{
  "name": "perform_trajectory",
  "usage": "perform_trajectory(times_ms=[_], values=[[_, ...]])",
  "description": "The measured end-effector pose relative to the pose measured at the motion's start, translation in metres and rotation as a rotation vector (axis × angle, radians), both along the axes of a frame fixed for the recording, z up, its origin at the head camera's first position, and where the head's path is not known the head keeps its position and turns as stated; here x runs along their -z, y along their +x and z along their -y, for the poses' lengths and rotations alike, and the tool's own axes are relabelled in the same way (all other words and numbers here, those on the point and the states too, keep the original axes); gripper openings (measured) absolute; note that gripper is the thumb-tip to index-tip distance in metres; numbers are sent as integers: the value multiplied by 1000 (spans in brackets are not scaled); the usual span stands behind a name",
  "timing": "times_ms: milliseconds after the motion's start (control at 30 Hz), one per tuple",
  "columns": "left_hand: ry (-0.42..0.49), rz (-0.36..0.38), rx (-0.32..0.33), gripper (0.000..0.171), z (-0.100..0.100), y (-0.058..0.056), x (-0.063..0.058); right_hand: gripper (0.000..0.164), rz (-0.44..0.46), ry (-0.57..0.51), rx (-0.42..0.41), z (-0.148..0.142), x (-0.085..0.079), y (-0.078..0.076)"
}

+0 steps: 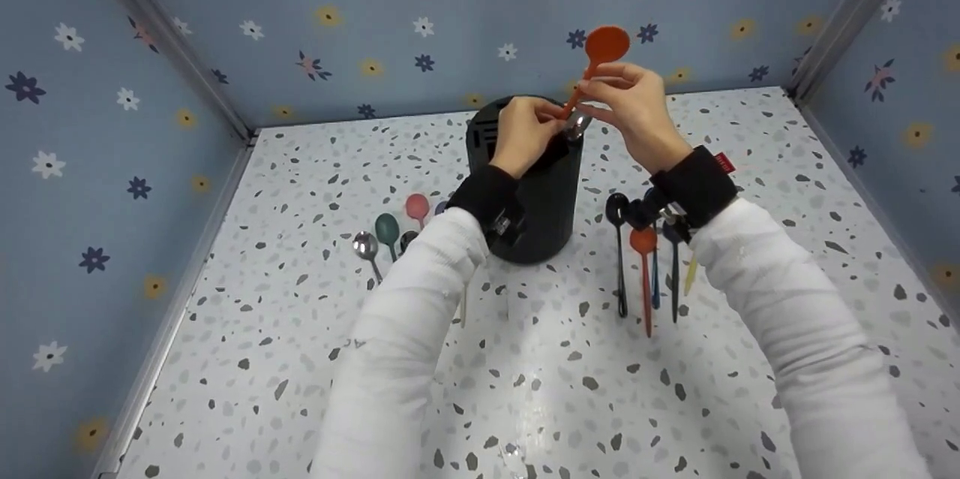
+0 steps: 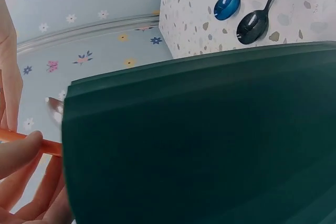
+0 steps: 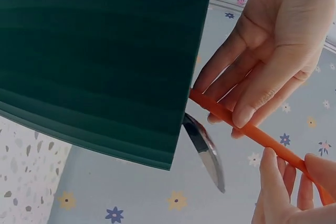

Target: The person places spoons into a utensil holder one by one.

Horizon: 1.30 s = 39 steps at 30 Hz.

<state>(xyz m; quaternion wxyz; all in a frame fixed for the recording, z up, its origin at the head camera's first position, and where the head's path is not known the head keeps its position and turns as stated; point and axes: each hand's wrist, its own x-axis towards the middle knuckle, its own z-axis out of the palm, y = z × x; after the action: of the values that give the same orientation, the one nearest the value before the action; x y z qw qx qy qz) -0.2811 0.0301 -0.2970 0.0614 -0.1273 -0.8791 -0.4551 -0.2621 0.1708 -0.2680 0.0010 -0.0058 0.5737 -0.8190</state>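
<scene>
Above the right side of a dark green cylindrical utensil holder [image 1: 541, 201], both hands pinch the handle of an orange spoon [image 1: 607, 43]. The spoon slants with its round bowl up and its lower end at the holder's rim. My left hand [image 1: 523, 132] pinches low on the handle, right beside the rim, as the right wrist view also shows. Higher up, closer to the bowl, my right hand [image 1: 634, 107] grips the same handle between thumb and fingers. A shiny metal spoon [image 3: 207, 153] sticks out of the holder just beside the orange handle.
Left of the holder lie a silver spoon [image 1: 365, 246], a green spoon [image 1: 387, 228] and a pink spoon [image 1: 417, 206], partly behind the left sleeve. To its right are a black spoon [image 1: 617, 209], another orange spoon [image 1: 643, 240] and several more. Flowered walls [image 1: 450, 21] enclose the speckled table [image 1: 540, 389].
</scene>
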Motion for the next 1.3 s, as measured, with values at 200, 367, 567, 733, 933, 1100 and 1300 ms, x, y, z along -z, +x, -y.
perform_trajectory(times_ms=[200, 367, 567, 733, 933, 1100, 1300], values=[[-2, 23, -2, 15, -2, 0, 3, 30, 17, 21, 12, -1, 4, -5], [10, 25, -5, 15, -3, 0, 3, 37, 11, 41, 16, -3, 7, -9], [10, -15, 20, 15, -4, 3, 4, 30, 8, 16, 19, -9, 14, -9], [23, -8, 30, 15, -4, 4, 5, 19, -8, 20, 16, -13, 19, -8], [29, -5, 37, 15, 0, 8, 4, 19, -9, 62, -19, -17, 22, -7], [39, -6, 46, 15, 8, 15, 3, 28, 3, 108, -49, -24, 26, -3], [103, 7, 61, 16, 17, 29, 0, 39, 4, 130, -72, -38, 37, 1]])
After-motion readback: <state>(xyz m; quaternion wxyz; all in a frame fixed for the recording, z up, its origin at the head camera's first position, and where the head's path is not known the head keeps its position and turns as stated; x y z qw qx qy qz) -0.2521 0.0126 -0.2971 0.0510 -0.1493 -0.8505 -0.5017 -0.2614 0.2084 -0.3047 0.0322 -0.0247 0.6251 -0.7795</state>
